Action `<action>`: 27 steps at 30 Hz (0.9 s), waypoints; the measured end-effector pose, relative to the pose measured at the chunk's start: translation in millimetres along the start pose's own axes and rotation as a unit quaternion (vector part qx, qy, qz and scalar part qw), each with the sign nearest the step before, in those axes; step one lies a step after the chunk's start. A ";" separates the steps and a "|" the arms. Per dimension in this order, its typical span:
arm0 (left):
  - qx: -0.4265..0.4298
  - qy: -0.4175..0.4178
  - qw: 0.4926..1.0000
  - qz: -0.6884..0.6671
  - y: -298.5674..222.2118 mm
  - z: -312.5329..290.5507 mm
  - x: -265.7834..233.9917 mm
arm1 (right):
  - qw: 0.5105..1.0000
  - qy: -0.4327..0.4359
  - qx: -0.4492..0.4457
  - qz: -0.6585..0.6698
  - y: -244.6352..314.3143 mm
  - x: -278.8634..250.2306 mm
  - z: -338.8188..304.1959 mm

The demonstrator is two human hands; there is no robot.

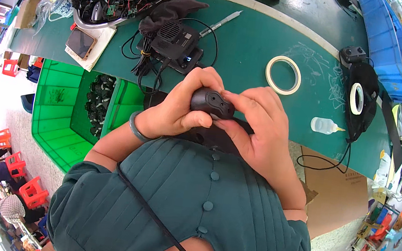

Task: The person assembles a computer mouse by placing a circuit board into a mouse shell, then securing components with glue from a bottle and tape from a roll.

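A small black device housing [212,102] with rounded ends and little holes in its face is held between my two hands, just in front of my chest. My left hand [183,104] wraps round its left side, thumb along the near edge. On its right end, my right hand [257,125] pinches with thumb and forefinger. What lies under the housing is hidden by my fingers. Beyond my left hand, on the green table, rests a black boxy electronic unit [175,41] with a grille and coiled cable.
A metal bowl [97,24] of electronic parts stands far left, near a phone [81,43]. Below it sits a green bin [56,106] with black parts. A tape roll [281,91], dropper bottle [324,125] and black pouch [362,78] lie right, with a blue crate [389,43] beyond.
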State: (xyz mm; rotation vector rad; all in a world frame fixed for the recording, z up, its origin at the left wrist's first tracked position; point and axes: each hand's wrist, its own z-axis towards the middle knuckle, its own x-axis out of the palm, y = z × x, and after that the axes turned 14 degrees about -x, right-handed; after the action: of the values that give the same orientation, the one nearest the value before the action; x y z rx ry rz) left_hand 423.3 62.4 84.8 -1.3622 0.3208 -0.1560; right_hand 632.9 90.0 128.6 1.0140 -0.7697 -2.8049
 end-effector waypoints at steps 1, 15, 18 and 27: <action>0.001 -0.005 1.000 0.019 1.4 0.2 -0.3 | 1.000 -0.002 0.002 0.000 -1.1 1.2 0.3; -0.118 0.136 0.966 -0.183 -4.0 -0.9 24.1 | 0.740 -0.163 0.324 0.566 -27.1 33.8 -7.5; -0.121 0.151 0.953 -0.232 2.1 -2.4 24.0 | 0.715 -0.193 0.294 0.605 -28.7 46.4 -21.7; -0.102 0.006 0.967 -0.235 -7.5 7.7 15.7 | 0.960 -0.111 0.133 0.220 -19.8 10.2 -17.8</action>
State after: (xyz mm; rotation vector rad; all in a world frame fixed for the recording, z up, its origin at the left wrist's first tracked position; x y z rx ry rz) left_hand 441.2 63.4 91.3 -1.6271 0.0176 -0.5380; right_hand 638.0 97.3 101.5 0.4683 -1.2501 -2.4890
